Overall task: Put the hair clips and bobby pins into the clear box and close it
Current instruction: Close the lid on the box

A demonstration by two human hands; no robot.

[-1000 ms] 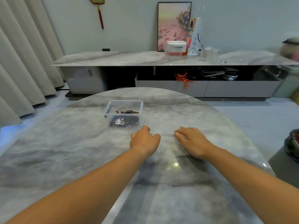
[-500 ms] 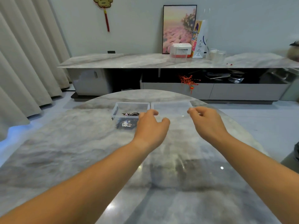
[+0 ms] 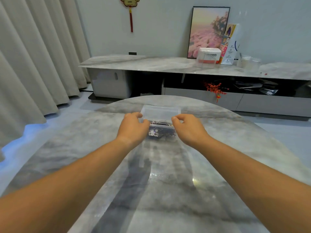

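While we close clear box (image 3: 162, 130), near to far: desk (image 3: 159, 190); left hand (image 3: 133, 126), right hand (image 3: 188, 127) each pinch one end of clear lid (image 3: 160, 113), likely to square it over rim; hair clips (image 3: 154, 132), bobby pins (image 3: 161, 122) inside; lid not yet seated.

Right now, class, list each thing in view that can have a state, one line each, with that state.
clear box: on the table, not yet closed.
lid: held over the box, not seated.
hair clips and bobby pins: inside the box.
left hand: fingers curled on the lid's left end.
right hand: fingers pinching the lid's right end.
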